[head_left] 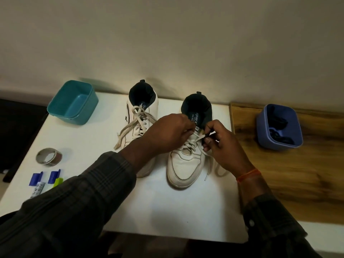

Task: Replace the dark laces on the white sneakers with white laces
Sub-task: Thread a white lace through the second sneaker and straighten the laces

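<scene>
Threading risk: the lace tip pinched by the right hand (221, 144) could miss the top eyelet or fray, I judge, since the tip sits right at the tongue's edge where both hands crowd the view.
Uneven ends: one tail of the white lace (208, 164) already trails off the right sneaker (184, 164) toward 5 o'clock; a hard pull from the other side could drag it short.
Shoe shift: neither hand pins the shoe down, so a sharp tug might slide it on the bench (167, 211).
Left hand: the left hand (167, 135) is curled, fingertips pinching a strand of the lace near the upper eyelets.
Right hand: fingers and thumb pressed together on the lace end, just beside the tongue.
Lace relative to hands: the crossings lie between the two hands, at 3 o'clock of the left hand and 9 o'clock of the right.
Right sneaker: under both hands, toe pointing to 6 o'clock.
Left sneaker: the left sneaker (143, 108) stands at 12 o'clock of the left hand, white lace in, ends loose and untied.
Dark laces: the dark laces (277, 127) lie in the blue tub (264, 138), well apart at 3 o'clock.
Teal tub: the teal tub (55, 108) sits at 10 o'clock.
Progress: nearly done, in my judgement.
</scene>
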